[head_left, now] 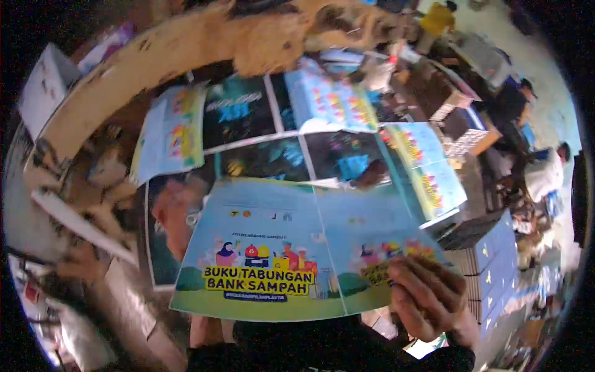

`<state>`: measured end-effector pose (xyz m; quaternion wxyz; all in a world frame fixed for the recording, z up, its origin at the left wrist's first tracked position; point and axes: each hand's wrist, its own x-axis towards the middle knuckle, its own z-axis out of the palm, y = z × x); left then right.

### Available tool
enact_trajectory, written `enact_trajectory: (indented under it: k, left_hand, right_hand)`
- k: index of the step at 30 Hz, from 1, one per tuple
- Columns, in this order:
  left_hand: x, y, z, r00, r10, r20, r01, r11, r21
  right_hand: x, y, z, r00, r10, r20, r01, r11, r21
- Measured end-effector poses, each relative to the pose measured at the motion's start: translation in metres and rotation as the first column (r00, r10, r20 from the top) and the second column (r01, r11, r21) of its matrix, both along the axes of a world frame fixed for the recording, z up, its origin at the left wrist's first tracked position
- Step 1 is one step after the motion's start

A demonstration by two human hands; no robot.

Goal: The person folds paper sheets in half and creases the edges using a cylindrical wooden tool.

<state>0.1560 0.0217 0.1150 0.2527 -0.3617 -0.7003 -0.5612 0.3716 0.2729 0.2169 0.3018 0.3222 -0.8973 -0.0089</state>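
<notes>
I hold a large printed sheet (pixel 279 248), light blue above and green below, with cartoon figures and a yellow title band. It spreads flat in front of me. My right hand (pixel 427 297) is shut on its lower right edge, fingers curled over the print. My left hand (pixel 176 217) sits at the sheet's left edge and seems to pinch it, though that spot is blurred. Under the held sheet lie more printed sheets (pixel 334 102), some light blue, some dark (pixel 238 115).
A worn wooden board (pixel 155 56) curves across the back left. Stacks of blue booklets (pixel 489 260) stand at the right. A brown hand-like shape (pixel 372 175) rests on a dark sheet. People sit at the far right (pixel 544 173) and far back (pixel 439 18).
</notes>
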Motion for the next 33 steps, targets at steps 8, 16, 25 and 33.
enact_trajectory:
  k: [8, 16, 25, 33]
  left_hand:
    - [0.056, -0.094, -0.03, 0.927, 0.252, -0.278, -0.313, 0.928, -0.204]
    - [0.06, -0.119, -0.09, 0.843, 0.309, 0.44, -0.256, 0.95, -0.177]
    - [0.057, -0.068, -0.057, 0.797, 0.261, 0.545, -0.152, 0.959, -0.238]
    - [0.065, -0.066, -0.073, 0.85, 0.082, 0.521, -0.163, 0.98, 0.112]
  right_hand:
    - [-0.018, -0.023, -0.041, 0.988, 0.153, 0.01, -0.153, 0.987, -0.049]
    - [-0.042, -0.016, -0.035, 0.971, -0.21, 0.118, 0.206, 0.978, 0.04]
    - [-0.036, 0.029, -0.124, 0.739, -0.363, 0.568, 0.673, 0.367, -0.642]
    - [-0.044, 0.0, -0.142, 0.707, -0.439, 0.554, 0.703, 0.356, -0.615]
